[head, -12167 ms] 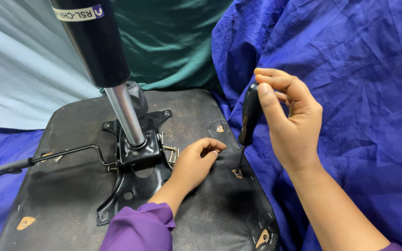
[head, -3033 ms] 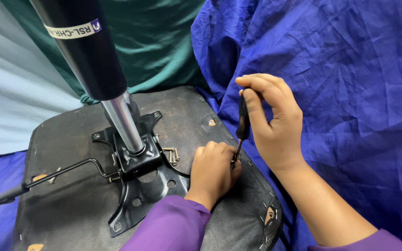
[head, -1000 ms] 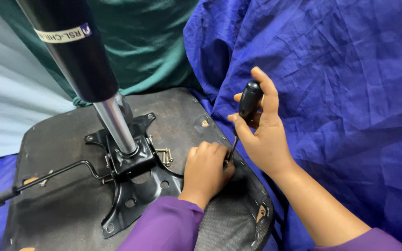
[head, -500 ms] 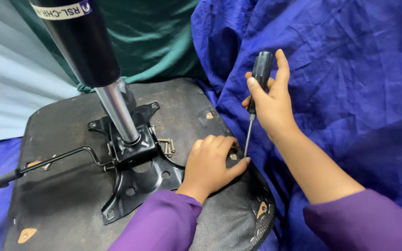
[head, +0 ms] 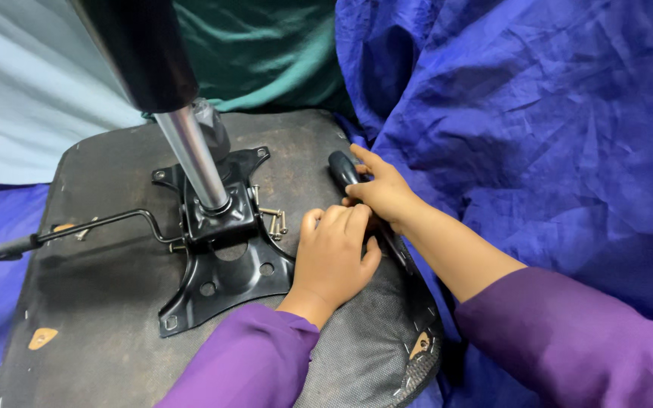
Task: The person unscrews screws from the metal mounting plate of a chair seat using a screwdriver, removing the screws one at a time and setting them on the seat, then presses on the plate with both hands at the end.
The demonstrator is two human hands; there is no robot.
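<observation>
An upturned chair seat [head: 107, 302] lies with its dark underside facing up. A black metal mechanism plate [head: 224, 261] is mounted on it, and a shiny gas cylinder [head: 190, 162] rises from the plate. My left hand [head: 334, 253] rests palm down on the seat near its right edge and holds nothing. Just behind it, my right hand [head: 383, 195] grips a black-handled screwdriver [head: 340, 169], which is tilted low over the seat. Its tip is hidden behind my hands. Several loose screws [head: 272, 219] lie between the plate and my left hand.
A thin black lever [head: 103, 223] runs left from the plate past the seat edge. Crumpled blue cloth [head: 538, 128] fills the right side. Green cloth [head: 273, 53] and pale cloth [head: 32, 106] hang behind. A torn grey fabric patch [head: 376, 332] covers the seat's near right corner.
My right hand has brought the screwdriver down from upright to a low tilt beside my left hand. My left hand stays flat on the seat.
</observation>
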